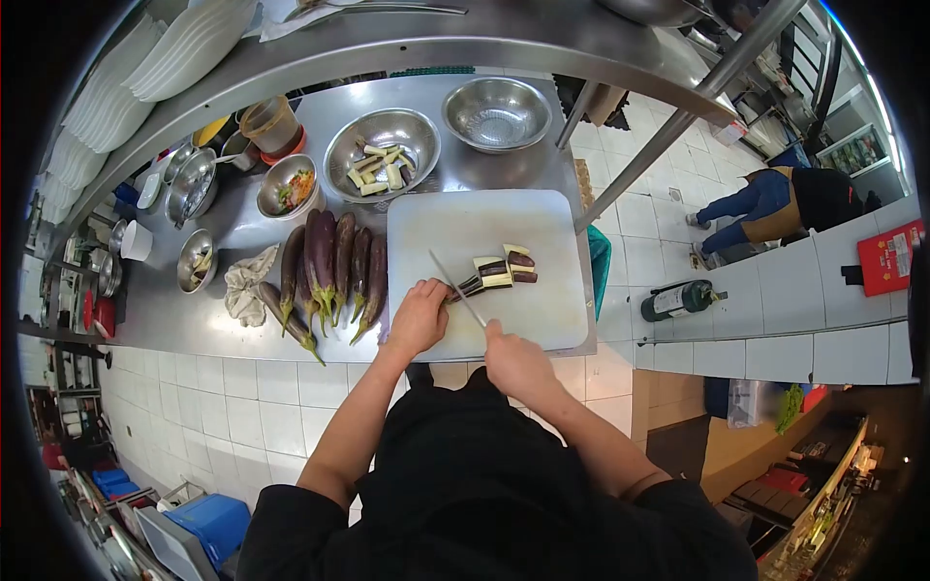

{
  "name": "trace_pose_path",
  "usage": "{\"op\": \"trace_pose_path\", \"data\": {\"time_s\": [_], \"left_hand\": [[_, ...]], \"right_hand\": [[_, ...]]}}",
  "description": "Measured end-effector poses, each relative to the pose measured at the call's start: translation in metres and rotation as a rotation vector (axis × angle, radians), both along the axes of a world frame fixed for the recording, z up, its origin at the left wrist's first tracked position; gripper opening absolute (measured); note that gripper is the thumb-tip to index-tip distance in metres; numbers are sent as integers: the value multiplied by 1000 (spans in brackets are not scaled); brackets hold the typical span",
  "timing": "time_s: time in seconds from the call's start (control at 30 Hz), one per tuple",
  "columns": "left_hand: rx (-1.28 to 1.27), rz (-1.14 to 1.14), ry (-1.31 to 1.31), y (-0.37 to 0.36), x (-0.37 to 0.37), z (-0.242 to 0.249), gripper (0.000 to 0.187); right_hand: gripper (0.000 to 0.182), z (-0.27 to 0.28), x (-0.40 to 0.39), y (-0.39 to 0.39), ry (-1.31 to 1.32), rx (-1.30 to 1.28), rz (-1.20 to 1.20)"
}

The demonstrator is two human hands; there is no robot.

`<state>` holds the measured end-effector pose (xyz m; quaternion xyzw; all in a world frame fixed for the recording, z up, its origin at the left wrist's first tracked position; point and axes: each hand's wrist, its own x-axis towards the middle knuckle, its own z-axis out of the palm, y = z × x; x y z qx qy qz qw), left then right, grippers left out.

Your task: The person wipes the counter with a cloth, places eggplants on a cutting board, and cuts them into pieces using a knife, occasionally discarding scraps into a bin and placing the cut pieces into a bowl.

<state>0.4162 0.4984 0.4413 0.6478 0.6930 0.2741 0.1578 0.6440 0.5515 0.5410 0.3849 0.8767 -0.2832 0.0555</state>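
My right hand is wrapped round the handle of a knife, whose blade slants up and left over a white cutting board. Just left of the blade, my left hand holds a dark purple eggplant piece against the board, its fingers bent. Cut eggplant pieces with purple skin and pale flesh lie right of the blade. Several whole eggplants rest on the steel table beside the board's left edge. Above the board, a steel bowl holds more cut pieces.
An empty steel bowl stands behind the board. A bowl of chopped vegetables, a crumpled cloth and a small bowl are at left. A steel shelf crosses above the table. Another person is at far right.
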Motion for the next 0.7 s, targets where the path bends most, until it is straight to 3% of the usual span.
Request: {"op": "trace_pose_path", "data": {"time_s": [0.1,0.2,0.33,0.4,0.43,0.5,0.6,0.7], "left_hand": [[36,0,7,-4,0,-4,31],[47,-13,-10,2,-4,2,27],[70,85,40,0,4,5,24],[15,121,50,0,3,2,23],[1,185,-39,-1,2,1,22],[33,254,-156,1,3,5,18],[41,306,-180,16,14,29,17],[65,262,-230,40,29,42,16]], "right_hand": [[25,-55,-16,-7,48,16,0],[23,-61,-34,21,102,14,-41],[20,-36,18,52,357,12,-95],[24,1,52,71,494,-678,-357],[24,-7,73,79,503,-674,-366],[31,-37,115,88,784,-1016,-553],[31,-57,154,95,780,-991,-812],[31,-34,186,90,956,-1023,-746]]}}
